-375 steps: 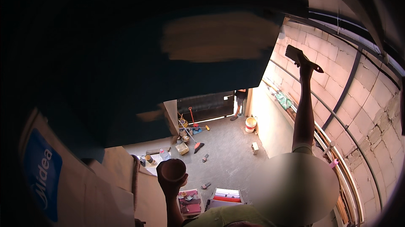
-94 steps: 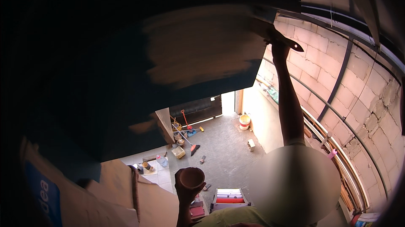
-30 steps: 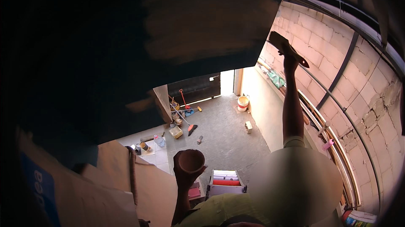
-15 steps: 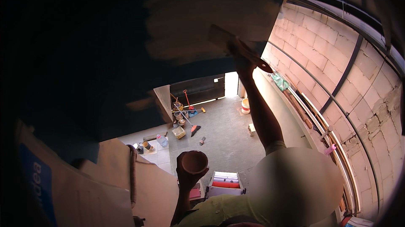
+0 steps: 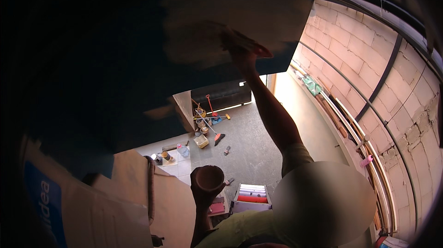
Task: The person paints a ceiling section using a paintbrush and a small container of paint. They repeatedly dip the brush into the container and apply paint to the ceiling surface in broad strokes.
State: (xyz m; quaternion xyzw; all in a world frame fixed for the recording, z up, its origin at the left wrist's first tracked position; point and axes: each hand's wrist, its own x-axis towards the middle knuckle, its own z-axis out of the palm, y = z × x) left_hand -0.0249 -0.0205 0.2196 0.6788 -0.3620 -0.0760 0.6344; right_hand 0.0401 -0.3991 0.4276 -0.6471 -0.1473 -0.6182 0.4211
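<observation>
My right hand (image 5: 241,56) is raised at the end of a stretched arm, closed round the handle of a flat paintbrush (image 5: 256,48). The handle's rounded end points right, and the bristle end, in deep shadow, lies against or very near a pale painted patch (image 5: 194,26). That patch spreads over a dark blue surface (image 5: 138,77) above me. Low in front of my body, my left hand (image 5: 203,197) grips a round, brownish cup (image 5: 209,178) with its mouth upward. What the cup contains is too dark to make out.
Below stands a stepladder (image 5: 251,197) with a red step. A broom (image 5: 219,138), buckets and a plastic bottle (image 5: 182,150) are on the floor farther off. Pipes and boards (image 5: 344,114) line the block wall (image 5: 355,40) at right. A white appliance (image 5: 101,206) is at lower left.
My right hand has swept the paintbrush leftward across the pale patch. My left hand keeps its hold on the cup, and the whole view has shifted slightly.
</observation>
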